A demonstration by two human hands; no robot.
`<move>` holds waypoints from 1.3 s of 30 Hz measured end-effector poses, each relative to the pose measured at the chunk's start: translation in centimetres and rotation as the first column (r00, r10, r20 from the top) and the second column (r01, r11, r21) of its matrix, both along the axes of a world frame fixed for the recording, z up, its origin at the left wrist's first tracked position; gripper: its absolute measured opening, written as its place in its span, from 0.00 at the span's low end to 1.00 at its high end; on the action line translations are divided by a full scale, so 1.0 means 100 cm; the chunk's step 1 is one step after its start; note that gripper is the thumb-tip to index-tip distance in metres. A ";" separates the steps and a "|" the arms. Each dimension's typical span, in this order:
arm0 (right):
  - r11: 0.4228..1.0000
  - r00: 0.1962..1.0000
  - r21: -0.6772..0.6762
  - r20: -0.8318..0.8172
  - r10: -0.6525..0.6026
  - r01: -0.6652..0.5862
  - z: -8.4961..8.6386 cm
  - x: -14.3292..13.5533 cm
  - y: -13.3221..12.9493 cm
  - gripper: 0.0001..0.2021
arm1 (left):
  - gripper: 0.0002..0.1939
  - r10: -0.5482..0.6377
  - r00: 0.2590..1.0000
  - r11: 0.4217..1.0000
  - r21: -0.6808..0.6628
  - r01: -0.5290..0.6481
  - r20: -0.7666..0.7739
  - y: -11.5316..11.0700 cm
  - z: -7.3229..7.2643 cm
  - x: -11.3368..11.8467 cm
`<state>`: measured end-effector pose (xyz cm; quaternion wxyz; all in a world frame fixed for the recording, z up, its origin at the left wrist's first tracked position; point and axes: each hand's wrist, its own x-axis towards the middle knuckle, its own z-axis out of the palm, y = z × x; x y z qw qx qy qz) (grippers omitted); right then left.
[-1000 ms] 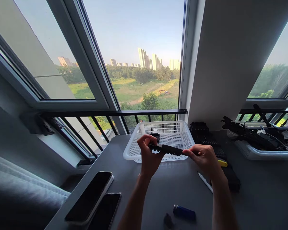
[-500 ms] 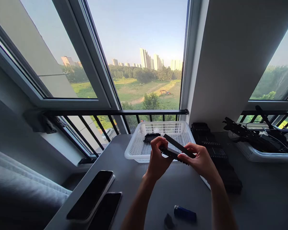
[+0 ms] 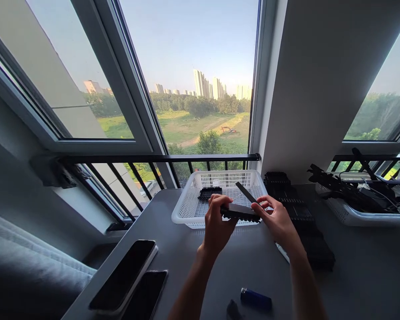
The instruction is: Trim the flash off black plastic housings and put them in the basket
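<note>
My left hand [image 3: 218, 222] grips a black block with a toothed edge [image 3: 240, 212], held nearly level above the near rim of a white plastic basket [image 3: 183, 213]. My right hand [image 3: 276, 220] pinches a thin dark flat strip [image 3: 246, 192], which slants up and to the left over the block. Its fingers also come close to the block's right end; whether they touch it I cannot tell. Inside the basket lies another black toothed piece [image 3: 210, 193]. Several similar black pieces [image 3: 291, 204] stand in a row right of the basket.
Two phones [image 3: 123, 275] [image 3: 146, 295] lie at the table's left edge. A blue cylinder like a lighter [image 3: 256, 298] and a small dark lump [image 3: 234, 310] are at the front. At right, another white basket [image 3: 363, 218] holds black parts and cables. A black railing [image 3: 186, 158] runs along the window.
The strip in my right hand has tilted and lifted away from the block, now showing its narrow side. My left hand has turned the block closer to level.
</note>
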<state>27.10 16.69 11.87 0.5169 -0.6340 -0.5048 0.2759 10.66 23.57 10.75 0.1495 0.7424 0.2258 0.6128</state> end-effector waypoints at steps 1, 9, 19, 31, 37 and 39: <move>1.000 0.998 -0.019 -0.066 0.008 -0.009 -0.001 0.000 0.002 0.26 | 0.22 0.015 1.000 1.000 0.019 -0.015 0.010 0.001 0.000 -0.001; 0.999 0.871 0.028 -0.492 -0.003 0.019 0.003 -0.009 0.008 0.40 | 0.34 -0.057 0.998 0.986 -0.152 0.060 0.024 0.005 0.009 -0.006; 0.977 0.935 0.158 -0.345 -0.084 0.146 -0.004 0.002 0.007 0.29 | 0.44 -0.271 0.902 0.597 -0.676 0.432 0.337 0.011 0.013 -0.011; 0.959 0.986 0.233 -0.006 -0.165 0.161 0.001 0.007 -0.004 0.21 | 0.13 -0.129 0.987 0.817 -0.553 0.162 0.099 0.020 0.006 -0.015; 0.980 0.920 0.188 0.368 -0.135 0.069 0.006 0.008 -0.015 0.25 | 0.10 -0.179 0.984 0.898 -0.406 0.169 0.015 0.016 0.011 -0.019; 0.989 0.888 0.138 0.446 -0.117 0.061 0.007 0.006 -0.016 0.25 | 0.10 -0.207 0.978 0.907 -0.376 0.191 -0.003 0.013 0.013 -0.019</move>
